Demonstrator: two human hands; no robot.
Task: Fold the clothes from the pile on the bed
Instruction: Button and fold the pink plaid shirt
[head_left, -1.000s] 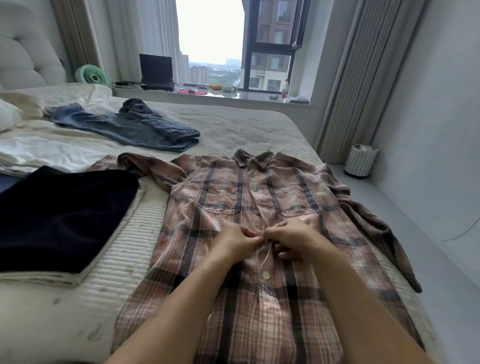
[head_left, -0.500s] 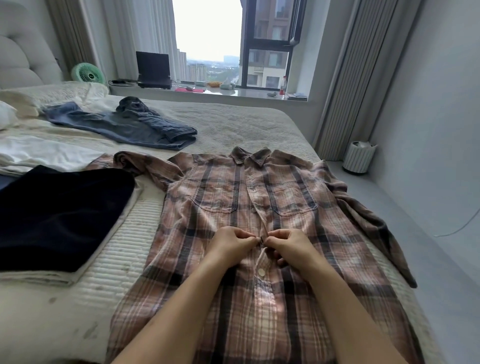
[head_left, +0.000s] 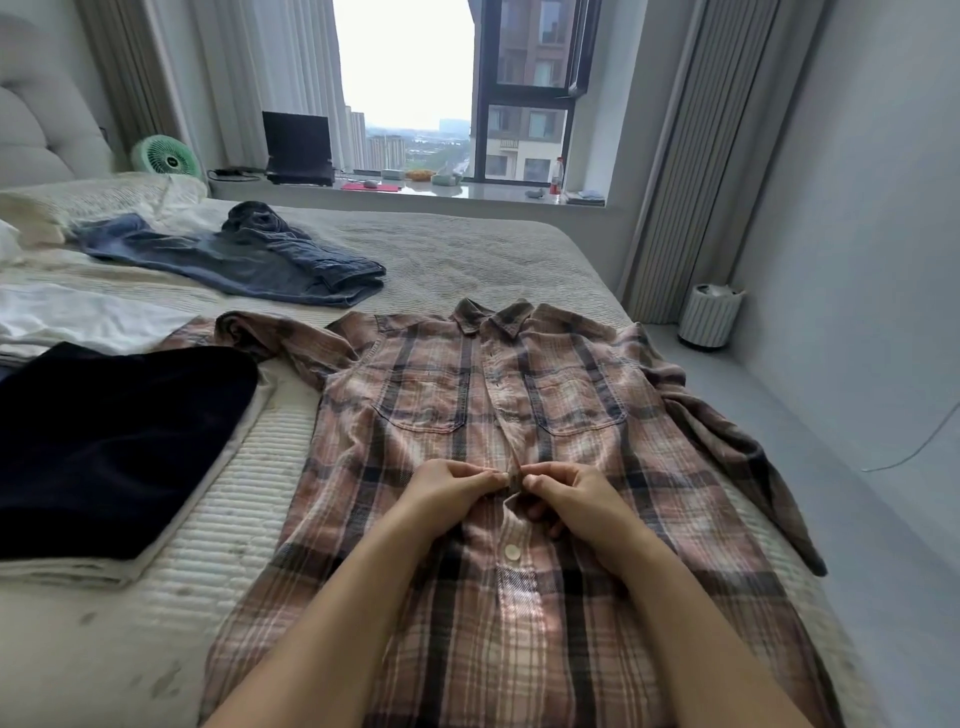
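A pink and grey plaid shirt (head_left: 431, 405) lies flat, front up, on the bed (head_left: 234, 525), collar toward the window. My left hand (head_left: 449, 488) and my right hand (head_left: 571, 493) meet at the shirt's button placket just below the chest pockets, each pinching one edge of the fabric. One white button (head_left: 513, 552) shows fastened below my fingers. The right sleeve hangs off the bed's right side.
A folded dark navy garment (head_left: 104, 441) on a white one lies left of the shirt. Denim clothes (head_left: 249, 260) and white fabric (head_left: 78, 317) lie further back. A white bin (head_left: 709, 314) stands on the floor at the right. A laptop and fan sit by the window.
Both hands have stayed pinched together at the placket, with only small finger movements. The camera view has shifted slightly.
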